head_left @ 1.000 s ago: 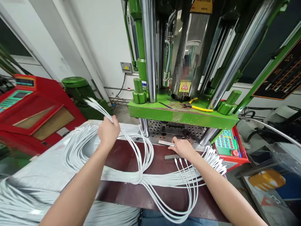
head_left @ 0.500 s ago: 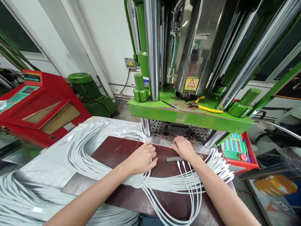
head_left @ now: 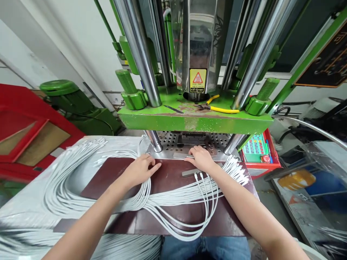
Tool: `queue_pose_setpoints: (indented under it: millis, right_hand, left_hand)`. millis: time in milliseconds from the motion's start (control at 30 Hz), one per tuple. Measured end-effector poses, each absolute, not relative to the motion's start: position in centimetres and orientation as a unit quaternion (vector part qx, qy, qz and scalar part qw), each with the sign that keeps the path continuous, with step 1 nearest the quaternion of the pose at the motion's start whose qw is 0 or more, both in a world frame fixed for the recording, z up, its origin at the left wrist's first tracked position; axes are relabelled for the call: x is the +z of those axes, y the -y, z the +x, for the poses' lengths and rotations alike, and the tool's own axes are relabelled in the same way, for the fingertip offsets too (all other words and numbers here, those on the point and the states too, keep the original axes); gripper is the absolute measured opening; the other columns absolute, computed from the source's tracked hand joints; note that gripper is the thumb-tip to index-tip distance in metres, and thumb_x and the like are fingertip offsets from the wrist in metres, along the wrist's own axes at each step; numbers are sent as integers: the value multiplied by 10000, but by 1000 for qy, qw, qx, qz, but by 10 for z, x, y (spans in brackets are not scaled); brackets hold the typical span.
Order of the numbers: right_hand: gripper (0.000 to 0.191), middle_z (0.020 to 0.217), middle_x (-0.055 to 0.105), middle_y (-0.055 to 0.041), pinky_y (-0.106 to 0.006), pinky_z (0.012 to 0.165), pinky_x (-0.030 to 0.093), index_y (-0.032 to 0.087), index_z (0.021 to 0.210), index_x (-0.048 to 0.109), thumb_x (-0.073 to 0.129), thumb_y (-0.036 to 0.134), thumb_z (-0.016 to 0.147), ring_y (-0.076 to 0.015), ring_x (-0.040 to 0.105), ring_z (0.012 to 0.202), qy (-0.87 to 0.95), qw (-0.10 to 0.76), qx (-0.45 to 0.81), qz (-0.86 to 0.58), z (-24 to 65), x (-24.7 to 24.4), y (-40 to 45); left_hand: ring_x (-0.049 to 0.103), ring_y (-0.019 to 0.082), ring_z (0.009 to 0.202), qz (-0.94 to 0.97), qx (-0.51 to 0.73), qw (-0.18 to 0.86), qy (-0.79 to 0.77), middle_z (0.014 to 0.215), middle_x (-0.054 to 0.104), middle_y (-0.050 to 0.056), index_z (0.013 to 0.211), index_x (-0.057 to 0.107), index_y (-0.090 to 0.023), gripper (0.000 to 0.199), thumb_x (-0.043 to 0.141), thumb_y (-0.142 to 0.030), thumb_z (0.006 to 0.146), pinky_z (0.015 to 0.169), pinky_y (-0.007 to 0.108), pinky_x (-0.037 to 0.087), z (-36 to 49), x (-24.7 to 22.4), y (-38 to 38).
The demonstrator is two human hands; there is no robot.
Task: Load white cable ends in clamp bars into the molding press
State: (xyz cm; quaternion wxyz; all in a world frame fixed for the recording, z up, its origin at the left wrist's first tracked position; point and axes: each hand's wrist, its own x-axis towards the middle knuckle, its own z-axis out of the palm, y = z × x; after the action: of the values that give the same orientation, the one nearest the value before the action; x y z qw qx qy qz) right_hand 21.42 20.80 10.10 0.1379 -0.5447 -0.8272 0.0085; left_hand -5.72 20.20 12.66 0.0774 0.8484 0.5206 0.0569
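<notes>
My left hand (head_left: 142, 168) rests over a bundle of white cables (head_left: 146, 187), its thumb stretched away from the curled fingers. The cables pass beneath the palm and come out on both sides. At the front of the press bed, my right hand (head_left: 202, 159) grips a flat grey metal bar (head_left: 179, 156) between thumb and fingers. Just below that hand lies a second metal bar (head_left: 189, 172), with the white connectors of several looped cables at its edge. Under them is a dark red-brown board (head_left: 173, 216).
A green press plate (head_left: 189, 122) overhangs a perforated metal bed (head_left: 168, 141). Yellow-handled pliers (head_left: 223, 109) lie on the plate. A red control box (head_left: 273, 159) stands at right. More white cables (head_left: 62, 180) cover the table's left, and others lie lower left.
The view has swung to the right. My left hand has shifted slightly left with the cables beneath it, and its thumb stands further apart. My right hand stays at the metal bar.
</notes>
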Motion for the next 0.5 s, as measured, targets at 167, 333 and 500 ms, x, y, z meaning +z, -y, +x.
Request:
queue_pose_setpoints:
  millis: [167, 333, 500]
  right_hand:
    - [355, 946, 611, -69, -283, 767, 407, 169, 953, 590, 446, 490, 908, -189, 534, 925, 821, 165, 32, -545, 234, 128, -193]
    - [277, 910, 621, -52, -277, 767, 408, 176, 926, 595, 466, 421, 918, -168, 564, 888, 806, 176, 58, -562, 275, 148, -166]
    - [274, 881, 633, -43, -262, 706, 421, 179, 880, 614, 474, 413, 911, -156, 593, 812, 780, 168, 103, -594, 298, 140, -151]
  left_hand:
    - [593, 292, 908, 828, 8, 27, -560, 842, 640, 135, 750, 588, -159, 496, 229, -468, 896, 831, 392, 410, -60, 124, -225]
    - [599, 345, 925, 801, -39, 12, -598, 877, 669, 195, 771, 632, -123, 529, 216, -433, 874, 795, 437, 423, -86, 117, -245]
    - [559, 269, 1041, 815, -15, 13, -579, 998, 693, 121, 817, 661, -172, 410, 301, -368, 844, 991, 446, 300, -104, 123, -254]
